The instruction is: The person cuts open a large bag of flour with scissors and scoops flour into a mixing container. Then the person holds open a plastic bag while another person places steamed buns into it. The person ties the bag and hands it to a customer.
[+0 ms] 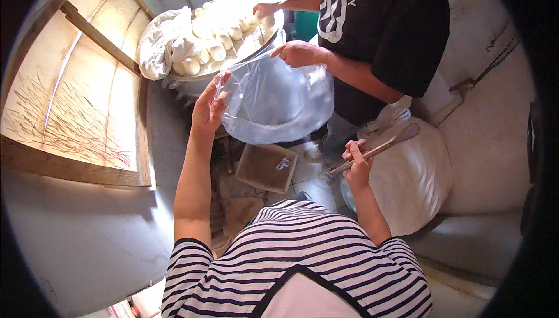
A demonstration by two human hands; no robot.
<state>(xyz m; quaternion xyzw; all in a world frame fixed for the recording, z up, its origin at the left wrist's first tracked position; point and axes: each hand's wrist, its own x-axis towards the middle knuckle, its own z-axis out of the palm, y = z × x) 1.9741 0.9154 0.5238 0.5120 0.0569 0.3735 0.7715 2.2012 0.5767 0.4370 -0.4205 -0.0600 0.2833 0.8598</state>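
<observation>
My left hand (211, 105) grips the left rim of a large clear plastic bag (279, 104), which hangs wide between me and a co-worker. The co-worker's hand holds the far side of its rim. My right hand (359, 160) is closed around a pair of long wooden tools (395, 139), with a broader end pointing up and right; their exact kind I cannot tell. Beyond the bag, a large round tray (244, 53) bears several pale rounded pieces, probably dough (217, 50), in rows. The co-worker's other hand is over them. A white cloth (163, 45) lies bunched at the tray's left side.
The co-worker (393, 25) in a black shirt stands at the upper right. A rectangular plastic bin (266, 168) sits on the tiled floor below the bag. A large container covered in pale cloth (406, 182) is beside my right forearm. A wood-framed window (87, 77) is on the left.
</observation>
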